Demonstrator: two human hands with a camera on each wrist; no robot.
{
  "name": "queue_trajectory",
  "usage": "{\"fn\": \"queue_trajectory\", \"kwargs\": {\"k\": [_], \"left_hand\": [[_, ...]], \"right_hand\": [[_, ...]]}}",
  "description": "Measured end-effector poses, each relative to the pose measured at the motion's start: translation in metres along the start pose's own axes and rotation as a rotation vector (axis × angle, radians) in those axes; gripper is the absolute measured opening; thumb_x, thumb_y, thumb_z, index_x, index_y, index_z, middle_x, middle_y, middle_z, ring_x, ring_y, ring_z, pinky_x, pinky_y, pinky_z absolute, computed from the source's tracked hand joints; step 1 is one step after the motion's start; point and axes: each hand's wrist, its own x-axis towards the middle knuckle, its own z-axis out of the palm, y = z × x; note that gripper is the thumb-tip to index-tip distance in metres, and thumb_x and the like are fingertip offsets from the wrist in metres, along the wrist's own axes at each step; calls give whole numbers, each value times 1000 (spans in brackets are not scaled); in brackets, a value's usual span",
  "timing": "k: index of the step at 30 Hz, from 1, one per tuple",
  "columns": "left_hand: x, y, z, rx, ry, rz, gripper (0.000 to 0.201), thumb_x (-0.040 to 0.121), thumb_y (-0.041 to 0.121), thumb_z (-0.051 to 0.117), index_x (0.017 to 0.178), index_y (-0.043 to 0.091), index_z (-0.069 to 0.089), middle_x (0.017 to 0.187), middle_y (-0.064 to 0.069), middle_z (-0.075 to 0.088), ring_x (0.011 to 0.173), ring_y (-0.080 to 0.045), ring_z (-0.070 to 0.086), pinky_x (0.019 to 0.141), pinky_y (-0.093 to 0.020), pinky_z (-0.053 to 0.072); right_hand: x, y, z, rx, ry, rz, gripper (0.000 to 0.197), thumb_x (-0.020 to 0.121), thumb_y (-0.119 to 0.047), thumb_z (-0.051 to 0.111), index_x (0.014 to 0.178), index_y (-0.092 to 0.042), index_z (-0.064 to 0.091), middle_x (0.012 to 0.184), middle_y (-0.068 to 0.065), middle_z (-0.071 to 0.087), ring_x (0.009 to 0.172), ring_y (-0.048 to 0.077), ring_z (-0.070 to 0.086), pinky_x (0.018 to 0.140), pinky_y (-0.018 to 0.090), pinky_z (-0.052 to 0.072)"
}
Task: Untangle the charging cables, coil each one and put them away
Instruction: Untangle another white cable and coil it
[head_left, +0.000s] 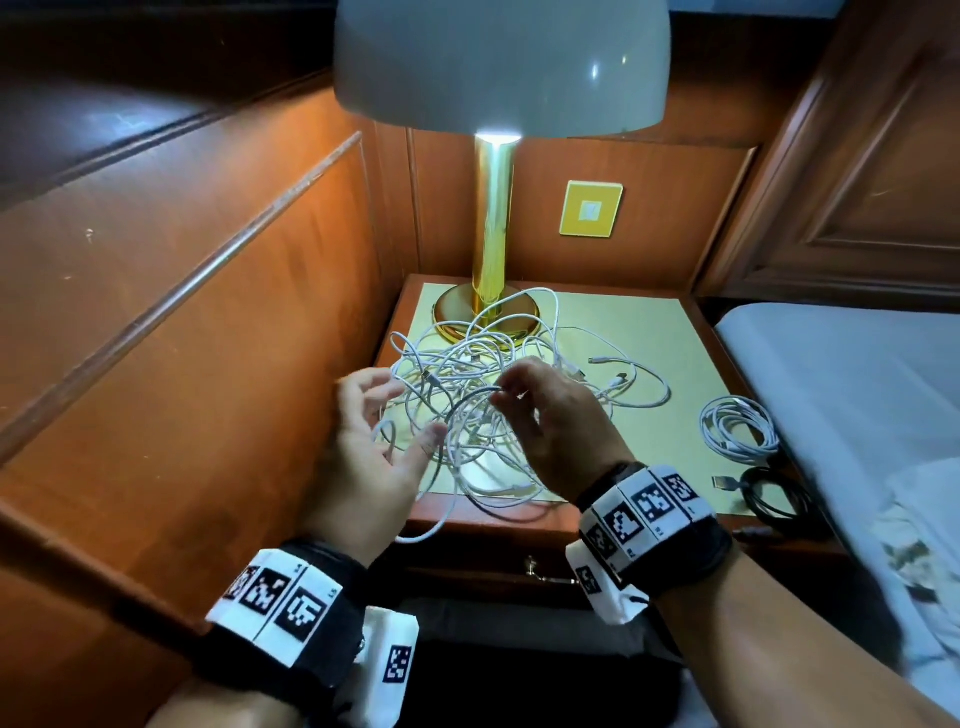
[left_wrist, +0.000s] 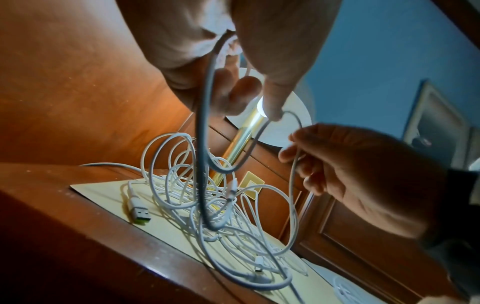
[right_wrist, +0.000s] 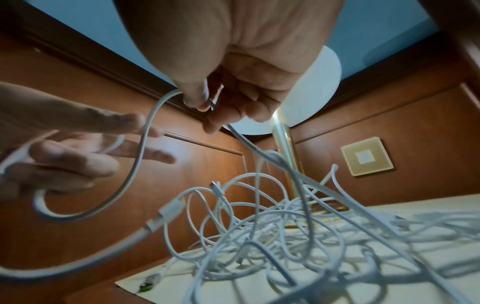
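A tangle of white charging cables (head_left: 483, 374) lies on the nightstand (head_left: 623, 322), partly over the lamp's base. My right hand (head_left: 501, 392) hovers over the heap and pinches one white cable (right_wrist: 153, 115) between thumb and fingertips (right_wrist: 200, 102), lifting a loop of it. Left of the heap, my left hand (head_left: 405, 410) is held up with fingers spread and mostly straight. That same cable loops across its palm and between its fingers (right_wrist: 103, 121); from there a strand drops over the table's front edge (head_left: 431, 525). A USB plug (left_wrist: 139, 211) lies at the heap's near-left edge.
A brass lamp (head_left: 491, 234) with a white shade stands at the back of the nightstand. One coiled white cable (head_left: 737, 426) and a black cable (head_left: 774, 493) sit at its right edge. A bed (head_left: 857, 389) is to the right, wood panelling to the left, a drawer handle (head_left: 535, 569) below.
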Motion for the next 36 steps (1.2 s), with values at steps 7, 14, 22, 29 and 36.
{"fn": "queue_trajectory", "kwargs": {"k": [7,14,22,29,36], "left_hand": [[-6,10,6,-95,-166,135,18,97,35,55,88,24,67,68,5,59,62,-9,55,62,-23,43],[11,10,-18,-438,315,-78,29,101,32,46,75,24,55,57,7,44,48,-12,35,47,-25,27],[5,16,-11,-196,239,-143,47,94,63,46,82,28,74,52,9,25,46,-25,37,51,-26,27],[-5,17,-1,-67,79,3,20,97,18,63,114,22,72,106,26,70,105,7,65,89,-9,47],[5,12,-7,-307,241,-241,20,103,11,50,97,13,70,54,11,46,45,-10,38,46,-21,31]], "right_hand": [[1,-8,-6,34,40,-83,7,97,-29,61,99,-23,58,80,-11,58,59,-8,47,57,11,36],[-4,47,-13,-231,-286,409,11,98,-20,58,98,-12,65,93,1,59,95,24,58,72,28,35],[1,14,-22,129,-86,220,14,91,-10,65,103,-15,70,86,-8,71,77,6,65,70,11,47],[-5,-11,-15,481,-251,225,35,99,5,43,116,-25,48,103,2,74,86,10,69,71,12,46],[0,23,-23,138,82,366,15,102,-20,51,101,-18,67,95,-5,72,81,8,70,71,24,54]]}}
